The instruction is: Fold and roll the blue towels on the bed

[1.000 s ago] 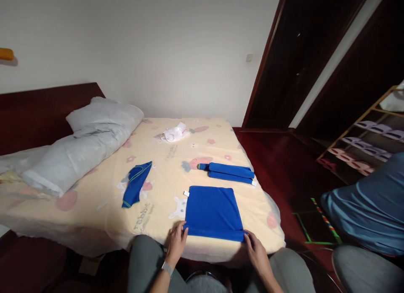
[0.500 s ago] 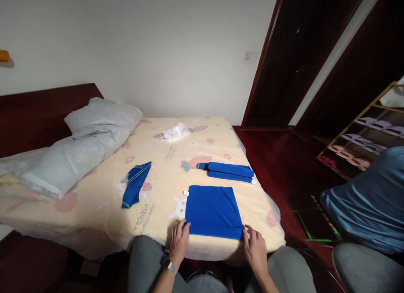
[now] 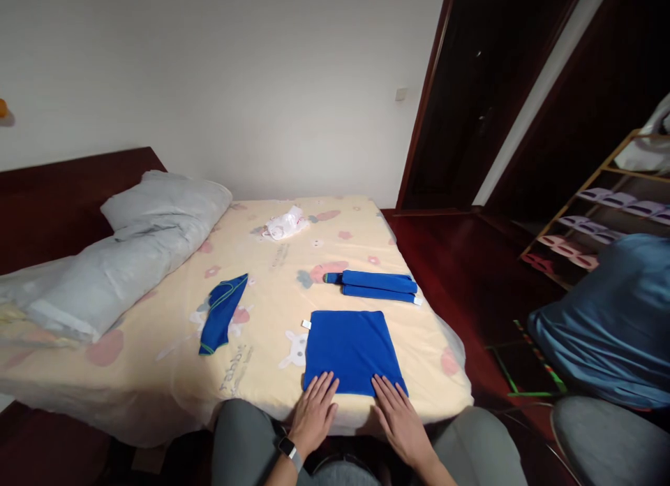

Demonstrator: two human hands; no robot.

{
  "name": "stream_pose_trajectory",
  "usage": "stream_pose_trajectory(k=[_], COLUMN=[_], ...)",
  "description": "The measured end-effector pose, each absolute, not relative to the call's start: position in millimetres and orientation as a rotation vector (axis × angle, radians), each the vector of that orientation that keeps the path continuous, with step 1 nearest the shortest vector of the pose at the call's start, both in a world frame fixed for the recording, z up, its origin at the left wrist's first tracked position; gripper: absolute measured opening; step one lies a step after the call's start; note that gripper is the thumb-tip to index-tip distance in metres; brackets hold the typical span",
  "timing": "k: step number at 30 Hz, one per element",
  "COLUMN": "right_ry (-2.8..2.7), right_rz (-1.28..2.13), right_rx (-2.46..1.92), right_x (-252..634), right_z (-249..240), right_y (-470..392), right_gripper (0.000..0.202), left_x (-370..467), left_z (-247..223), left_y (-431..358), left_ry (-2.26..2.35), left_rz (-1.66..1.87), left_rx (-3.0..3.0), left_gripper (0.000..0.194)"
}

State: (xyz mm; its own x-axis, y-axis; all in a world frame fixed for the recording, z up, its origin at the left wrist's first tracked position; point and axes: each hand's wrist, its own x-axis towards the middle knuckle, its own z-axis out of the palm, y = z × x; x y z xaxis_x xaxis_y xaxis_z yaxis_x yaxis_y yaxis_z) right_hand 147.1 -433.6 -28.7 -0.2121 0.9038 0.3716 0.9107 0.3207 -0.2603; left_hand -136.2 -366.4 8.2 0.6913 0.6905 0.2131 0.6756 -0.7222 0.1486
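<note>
A blue cloth (image 3: 350, 346), laid out flat as a near square, lies at the front edge of the bed; a small white tag sticks out at its upper left. My left hand (image 3: 314, 410) rests open on the cloth's near left part, fingers stretched forward. On the near right part lies my right hand (image 3: 398, 417), also open and flat. Just beyond is a folded blue cloth strip (image 3: 380, 285) with a white tag at its right end. To the left lies a small blue piece of fabric with green edging (image 3: 224, 313).
The bed (image 3: 272, 381) has a cream printed sheet. A grey quilt or pillow (image 3: 157, 234) is heaped at the left, and a crumpled white plastic bag (image 3: 285, 223) lies farther back. At right stand a slipper rack (image 3: 565, 210) and something draped in blue fabric (image 3: 601, 318).
Both hands have moved inward from the cloth's near corners and now lie flat on it with fingers extended. The cloth stays in place. The view has shifted slightly.
</note>
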Motion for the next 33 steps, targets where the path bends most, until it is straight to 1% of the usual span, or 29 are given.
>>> stream_pose_trajectory(k=[5, 8, 13, 16, 19, 22, 26, 29, 33], right_ry=[-2.212, -2.166, -2.132, -2.234, -2.277, -2.236, -2.188, -2.160, -2.154], right_rz=[0.009, -0.035, -0.146, -0.087, -0.054, -0.093, -0.098, -0.059, -0.083], right_rx=[-1.620, -1.638, -1.606, -1.500, -1.425, -1.482, -1.593, -1.628, -1.651], right_x=[181, 188, 156, 127, 117, 131, 160, 167, 156], right_z=[-35, -36, -16, -4, -8, -22, -35, -34, -23], right_y=[-433, -433, -430, -423, -410, -399, -397, -400, -397], right_gripper=[0.061, 0.058, 0.069, 0.070, 0.067, 0.063, 0.062, 0.062, 0.065], left_x=[-155, -156, -123, -96, -83, -92, -119, -131, -124], left_z=[15, 21, 32, 28, 18, 10, 8, 12, 25], left_y=[-359, -358, -364, -365, -359, -349, -339, -338, -340], left_ry=[1.146, 1.167, 1.073, 0.990, 0.973, 1.013, 1.139, 1.223, 1.207], left_rz=[0.418, 0.444, 0.431, 0.444, 0.421, 0.384, 0.358, 0.335, 0.351], left_rx=[2.826, 2.835, 2.876, 2.874, 2.847, 2.831, 2.840, 2.844, 2.882], left_gripper=[0.055, 0.056, 0.067, 0.067, 0.064, 0.064, 0.068, 0.068, 0.067])
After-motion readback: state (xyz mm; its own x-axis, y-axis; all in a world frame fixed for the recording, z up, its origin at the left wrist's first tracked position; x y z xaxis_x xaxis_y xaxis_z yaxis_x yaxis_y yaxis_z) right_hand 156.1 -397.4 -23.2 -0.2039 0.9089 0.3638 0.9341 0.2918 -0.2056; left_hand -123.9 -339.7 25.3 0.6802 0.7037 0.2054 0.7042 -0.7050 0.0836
